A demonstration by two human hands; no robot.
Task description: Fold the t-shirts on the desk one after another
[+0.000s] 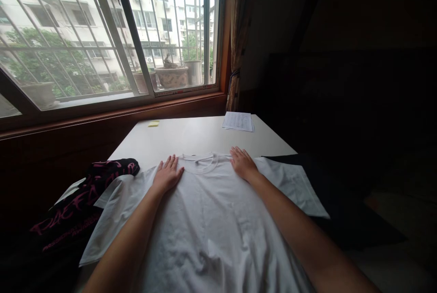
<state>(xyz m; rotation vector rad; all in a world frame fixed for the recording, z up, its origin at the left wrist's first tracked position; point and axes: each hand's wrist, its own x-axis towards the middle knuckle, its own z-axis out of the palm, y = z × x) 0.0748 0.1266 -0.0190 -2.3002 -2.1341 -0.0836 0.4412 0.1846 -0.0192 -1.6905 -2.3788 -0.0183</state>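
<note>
A white T-shirt (208, 220) lies spread flat on a white table (191, 136), its collar pointing away from me. My left hand (167, 173) rests palm down on the shirt's left shoulder, fingers stretched out. My right hand (243, 163) lies flat on the right shoulder beside the collar, fingers also extended. Neither hand holds anything. Both sleeves are spread out to the sides.
A black garment with pink lettering (78, 206) lies at the table's left edge. A dark cloth (327, 183) sits under the shirt's right sleeve. A stack of papers (238, 121) and a yellow sticky note (153, 123) lie at the far side, below a barred window (109, 33).
</note>
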